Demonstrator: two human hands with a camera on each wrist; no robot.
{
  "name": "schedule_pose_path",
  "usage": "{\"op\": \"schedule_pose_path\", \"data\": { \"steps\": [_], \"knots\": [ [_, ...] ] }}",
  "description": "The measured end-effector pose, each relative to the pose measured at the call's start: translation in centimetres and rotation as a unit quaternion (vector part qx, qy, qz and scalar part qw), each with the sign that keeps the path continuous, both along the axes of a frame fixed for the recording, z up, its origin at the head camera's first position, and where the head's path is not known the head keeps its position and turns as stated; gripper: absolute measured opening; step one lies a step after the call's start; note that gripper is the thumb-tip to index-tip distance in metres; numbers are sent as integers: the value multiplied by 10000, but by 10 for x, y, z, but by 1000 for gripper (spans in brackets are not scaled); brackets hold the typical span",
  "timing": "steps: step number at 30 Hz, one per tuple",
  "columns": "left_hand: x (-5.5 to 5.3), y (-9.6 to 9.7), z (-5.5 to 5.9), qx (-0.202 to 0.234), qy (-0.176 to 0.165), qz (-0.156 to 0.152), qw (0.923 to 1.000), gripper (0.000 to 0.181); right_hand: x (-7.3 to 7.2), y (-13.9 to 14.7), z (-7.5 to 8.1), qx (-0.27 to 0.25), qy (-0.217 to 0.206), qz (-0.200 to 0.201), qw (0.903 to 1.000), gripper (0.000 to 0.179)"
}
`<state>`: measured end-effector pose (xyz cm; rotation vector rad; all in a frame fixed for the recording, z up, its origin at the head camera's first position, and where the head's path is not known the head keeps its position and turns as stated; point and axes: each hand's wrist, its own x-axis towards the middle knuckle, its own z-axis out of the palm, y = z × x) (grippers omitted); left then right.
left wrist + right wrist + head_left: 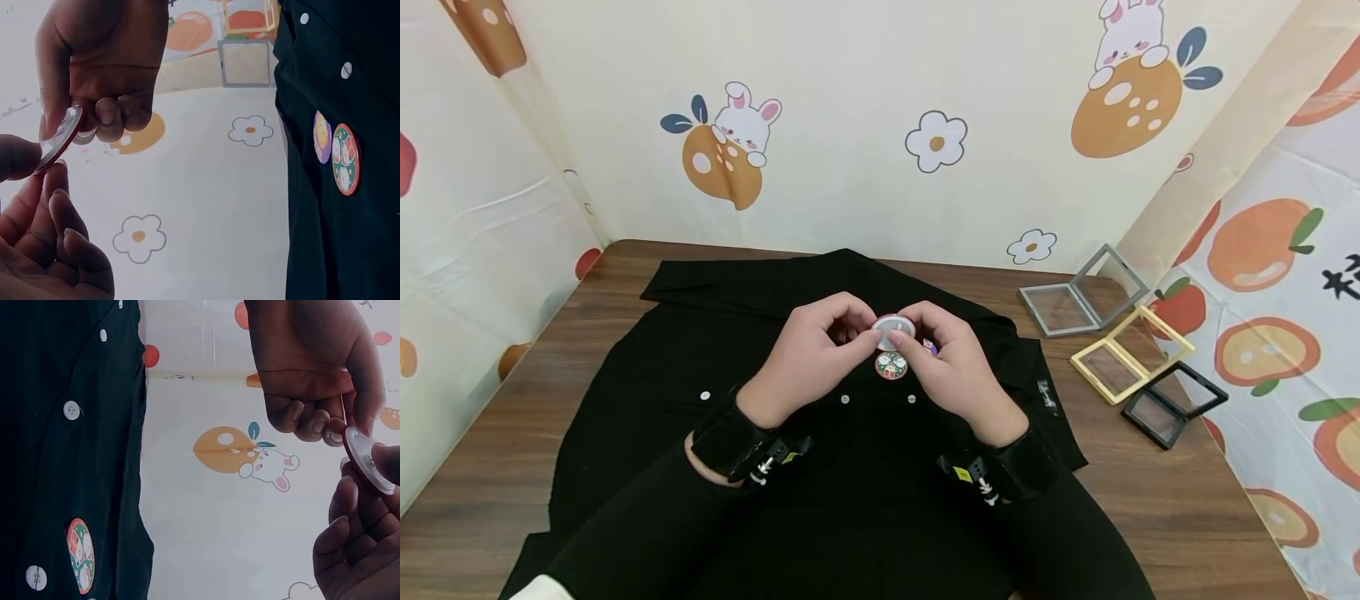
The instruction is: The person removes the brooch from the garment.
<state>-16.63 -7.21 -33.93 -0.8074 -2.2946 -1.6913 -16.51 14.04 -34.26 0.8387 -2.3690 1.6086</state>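
Between both hands is a round pin badge (pixel 893 327), its whitish back turned up toward the head camera. My left hand (pixel 816 354) pinches the badge's left edge between thumb and fingers, and my right hand (pixel 958 367) pinches its right side, thumb on the back. A thin red rim shows on the badge (pixel 61 139) in the left wrist view. Just below it, a green and red round badge (pixel 891 365) lies against a black shirt (pixel 647 392). A purple badge (pixel 322 137) sits beside that one, mostly covered by the right hand in the head view.
The spread shirt covers much of the wooden table (pixel 1157 517). On the right stand three hinged frames: grey (pixel 1060 329), yellow (pixel 1108 342) and black (pixel 1150 433). White buttons (pixel 846 399) dot the shirt. Printed cloth (pixel 850 125) hangs behind the table.
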Motion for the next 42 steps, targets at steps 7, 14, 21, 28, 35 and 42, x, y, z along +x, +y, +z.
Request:
{"op": "schedule_pose_path", "data": {
  "steps": [7,14,21,28,35,42],
  "knots": [
    [-1,-3,-1,-155,-14,29,9999,2,0,-2,-2,37,-127,82,9999,8],
    [-1,-4,-1,-287,63,64,9995,9,0,-3,-3,86,-155,190,9997,9],
    [0,-4,-1,-279,113,82,9995,11,0,-1,0,324,-141,284,9990,9],
    [1,0,2,-284,264,-10,9992,10,0,10,2,457,-144,450,9978,15],
    [3,0,5,-415,511,27,9978,9,-9,20,10,430,-869,1067,9896,35],
    [5,1,5,-391,683,46,9969,9,-25,25,21,719,-1932,1608,9652,50]
  ]
}}
